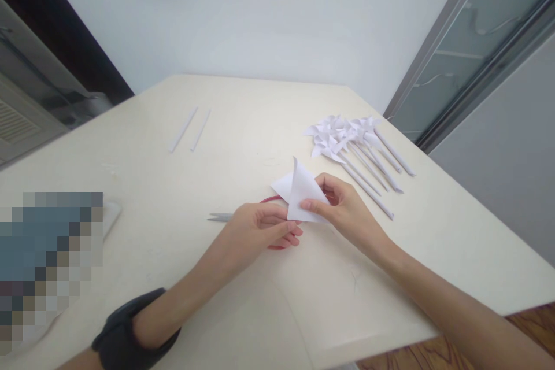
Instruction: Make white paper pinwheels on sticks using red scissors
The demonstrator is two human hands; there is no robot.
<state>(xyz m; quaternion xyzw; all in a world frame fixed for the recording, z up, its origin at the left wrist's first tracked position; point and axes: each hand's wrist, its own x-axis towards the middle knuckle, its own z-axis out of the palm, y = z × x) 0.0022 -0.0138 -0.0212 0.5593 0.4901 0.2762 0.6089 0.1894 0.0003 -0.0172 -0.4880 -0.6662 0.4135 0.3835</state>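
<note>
A piece of white paper point(303, 191), with a curled flap standing up, is held just above the table. My right hand point(342, 199) grips its right side, thumb in front and fingers behind. At the paper's lower left corner, my left hand point(269, 225) pinches with thumb and fingers. Scissors point(221, 217) lie beneath my left hand; their grey blades point left and part of a red handle shows behind the fingers. A black watch or band point(134, 329) is on my left wrist.
Several white paper pinwheels point(342, 133) with rolled paper sticks lie in a pile at the right on the pale table point(243, 127). Two white paper sticks point(182, 130) rest at the back left. A pixelated object point(43, 260) covers the left edge. Behind stands a white wall point(260, 17).
</note>
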